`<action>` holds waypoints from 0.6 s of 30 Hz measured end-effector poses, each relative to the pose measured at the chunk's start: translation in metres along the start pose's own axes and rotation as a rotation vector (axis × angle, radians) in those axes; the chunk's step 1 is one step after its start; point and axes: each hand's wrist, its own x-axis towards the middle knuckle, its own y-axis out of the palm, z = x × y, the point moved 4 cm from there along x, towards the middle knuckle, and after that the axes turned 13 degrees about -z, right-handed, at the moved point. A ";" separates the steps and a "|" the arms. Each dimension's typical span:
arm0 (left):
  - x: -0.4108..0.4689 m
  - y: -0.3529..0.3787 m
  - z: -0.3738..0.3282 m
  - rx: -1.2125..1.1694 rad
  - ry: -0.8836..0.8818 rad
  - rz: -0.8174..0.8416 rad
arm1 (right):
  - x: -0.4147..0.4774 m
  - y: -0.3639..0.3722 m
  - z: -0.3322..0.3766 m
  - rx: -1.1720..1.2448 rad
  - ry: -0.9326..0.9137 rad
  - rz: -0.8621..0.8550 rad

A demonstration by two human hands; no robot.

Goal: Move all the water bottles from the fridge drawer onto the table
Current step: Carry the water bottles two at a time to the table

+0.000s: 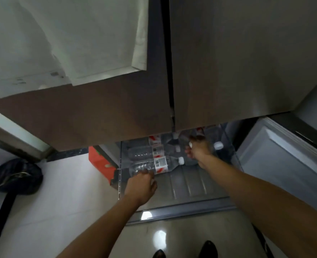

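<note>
Several water bottles (150, 152) lie on their sides in the open fridge drawer (191, 185); the table is outside my view. The left hand (142, 185) curls round the base of the nearest bottle (160, 165). The right hand (198, 148) reaches deeper, beside a white cap (190, 145), though I cannot tell whether it grips. By my reckoning, most of the job remains.

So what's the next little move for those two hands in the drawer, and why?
Probably lift the nearest bottle up out of the drawer. It lies on its side at the front, and the left hand is at its base end, though a firm grip is unclear. The right hand is deeper among the other bottles, so the front one likely comes clear first.
</note>
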 end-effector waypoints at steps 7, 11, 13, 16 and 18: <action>0.075 0.046 -0.054 0.156 0.131 0.019 | 0.016 -0.018 -0.007 0.015 -0.025 0.089; 0.085 0.065 -0.057 0.273 0.151 0.041 | 0.023 -0.021 -0.010 0.051 -0.022 0.112; 0.081 0.069 -0.061 0.326 0.185 0.057 | 0.025 -0.021 -0.011 0.071 -0.018 0.122; 0.070 0.072 -0.070 0.395 0.252 0.083 | 0.023 -0.022 -0.008 0.081 -0.013 0.127; 0.063 0.067 -0.072 0.383 0.279 0.068 | 0.020 -0.022 -0.006 0.092 0.004 0.107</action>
